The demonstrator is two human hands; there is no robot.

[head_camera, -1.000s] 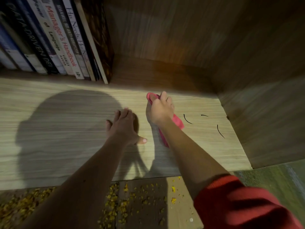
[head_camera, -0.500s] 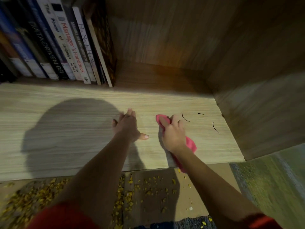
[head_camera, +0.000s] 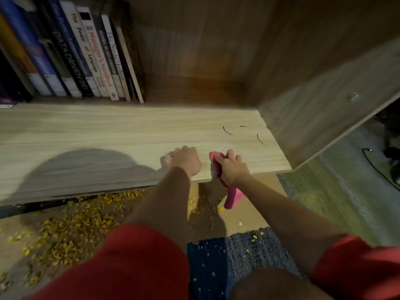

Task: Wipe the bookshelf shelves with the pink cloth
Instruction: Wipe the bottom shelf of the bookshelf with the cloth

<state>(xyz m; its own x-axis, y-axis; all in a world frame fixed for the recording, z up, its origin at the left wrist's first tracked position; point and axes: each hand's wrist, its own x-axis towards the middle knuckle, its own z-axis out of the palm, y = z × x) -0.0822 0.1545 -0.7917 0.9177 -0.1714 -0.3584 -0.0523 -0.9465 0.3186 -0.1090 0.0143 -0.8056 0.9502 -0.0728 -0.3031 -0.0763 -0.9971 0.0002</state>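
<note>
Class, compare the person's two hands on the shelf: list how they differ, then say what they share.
The right hand has a grip on the pink cloth, which hangs over the front edge; the left hand holds nothing. The right hand lies nearer the side panel than the left hand. The left hand's fingers are blurred; the right hand's show clearly. Both rest side by side near the front of the shelf.

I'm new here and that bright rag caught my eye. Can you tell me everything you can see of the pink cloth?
The pink cloth is a bright, soft-looking fabric, bunched up. The right hand grips its middle at the front edge of the pale wooden shelf. One crumpled end pokes out past the hand onto the board; the other end hangs below the edge.
</note>
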